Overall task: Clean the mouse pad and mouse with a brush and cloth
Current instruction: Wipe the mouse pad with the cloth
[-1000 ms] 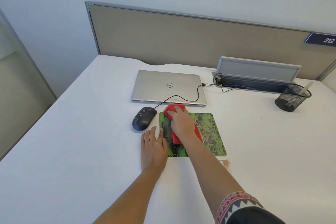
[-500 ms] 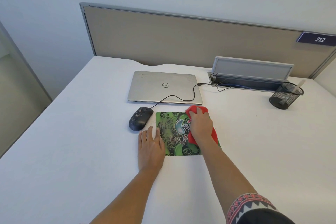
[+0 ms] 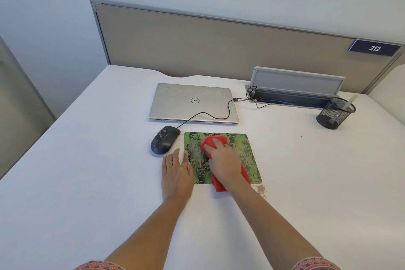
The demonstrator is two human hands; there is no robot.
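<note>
A green patterned mouse pad (image 3: 247, 151) lies on the white desk in front of me. My right hand (image 3: 223, 161) presses a red cloth (image 3: 210, 140) flat onto the middle of the pad; the cloth shows past the fingertips and under the wrist. With straight fingers, my left hand (image 3: 177, 173) lies flat on the desk at the pad's left edge, its thumb side on the pad. A black wired mouse (image 3: 164, 139), speckled with dirt, sits left of the pad. A brush handle (image 3: 348, 103) sticks out of the mesh cup.
A closed silver laptop (image 3: 192, 102) lies behind the pad, the mouse cable (image 3: 210, 116) looping across it to an open cable tray (image 3: 293, 92). A black mesh pen cup (image 3: 334, 114) stands at the right. Brown crumbs (image 3: 262, 189) lie by the pad's near right corner.
My right hand has swept the red cloth from the pad's left part to its right side and back to the middle. The left hand has stayed at the pad's left edge.
</note>
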